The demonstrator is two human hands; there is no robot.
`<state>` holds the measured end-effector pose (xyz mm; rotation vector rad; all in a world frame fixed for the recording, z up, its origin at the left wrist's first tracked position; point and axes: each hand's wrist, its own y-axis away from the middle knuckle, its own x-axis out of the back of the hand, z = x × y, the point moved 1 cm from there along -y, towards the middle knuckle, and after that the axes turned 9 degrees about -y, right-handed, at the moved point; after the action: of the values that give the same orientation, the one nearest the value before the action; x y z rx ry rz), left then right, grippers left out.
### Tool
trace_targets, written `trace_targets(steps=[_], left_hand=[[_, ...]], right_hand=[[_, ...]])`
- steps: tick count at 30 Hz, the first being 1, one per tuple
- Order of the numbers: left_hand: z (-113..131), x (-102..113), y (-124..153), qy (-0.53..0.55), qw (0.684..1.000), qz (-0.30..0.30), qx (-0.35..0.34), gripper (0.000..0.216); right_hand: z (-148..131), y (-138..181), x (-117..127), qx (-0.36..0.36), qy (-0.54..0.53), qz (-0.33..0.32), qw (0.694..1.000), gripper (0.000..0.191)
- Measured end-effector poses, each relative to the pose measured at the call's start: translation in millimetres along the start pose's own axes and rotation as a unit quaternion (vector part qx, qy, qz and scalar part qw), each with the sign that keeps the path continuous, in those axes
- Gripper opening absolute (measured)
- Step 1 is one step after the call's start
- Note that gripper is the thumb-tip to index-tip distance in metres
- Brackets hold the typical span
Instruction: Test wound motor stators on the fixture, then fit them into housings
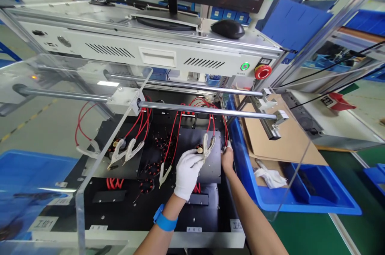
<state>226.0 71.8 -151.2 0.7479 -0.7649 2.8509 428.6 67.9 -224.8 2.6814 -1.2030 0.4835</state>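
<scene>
My left hand [188, 173], in a white glove with a blue wrist strap, is closed around a small round coil part beside a cream clip [207, 146] on a red wire. My right hand [227, 158], bare with white finger cots, reaches to the right edge of the black test plate [210, 166] near the red wires [224, 126]; its fingers are curled, what they hold is hidden. More cream clips [126, 151] and several wound coils [147, 185] lie on the black fixture base.
A raised clear acrylic cover [45, 126] on steel rails [195, 107] hangs over the fixture. A white control box with a red emergency button [262, 71] sits behind, with a monitor and a mouse [227, 28] on top. Blue bin [300, 191] with cardboard at right.
</scene>
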Motion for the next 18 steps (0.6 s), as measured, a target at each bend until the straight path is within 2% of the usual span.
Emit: trace_targets(steps=[3,5,7,9,12,15,18], left_hand=[[-1,1,0,0.003,1.000,-0.020,0.004,0.020],[-3,1,0,0.002,0.999,-0.033,0.004,0.021],[-5,0,0,0.001,0.999,-0.037,0.006,0.020],[-8,-1,1,-0.002,0.999,-0.035,0.006,0.019],[-10,-2,1,-0.006,0.999,-0.033,-0.003,0.018],[-11,-2,2,-0.005,1.000,-0.026,-0.005,0.018],[-10,-2,1,-0.006,1.000,-0.027,0.001,0.017]], right_hand=[[-17,6,7,0.032,-0.044,-0.013,0.998,0.058],[-42,15,14,0.032,-0.139,-0.049,0.989,0.057],[-69,24,17,-0.023,-0.254,-0.101,0.962,0.055],[-89,32,13,-0.096,-0.323,-0.132,0.932,0.047],[-98,38,1,-0.133,-0.352,-0.095,0.922,0.036],[-96,41,-12,-0.111,-0.361,-0.046,0.925,0.031],[-96,45,-20,-0.096,-0.358,-0.044,0.928,0.030]])
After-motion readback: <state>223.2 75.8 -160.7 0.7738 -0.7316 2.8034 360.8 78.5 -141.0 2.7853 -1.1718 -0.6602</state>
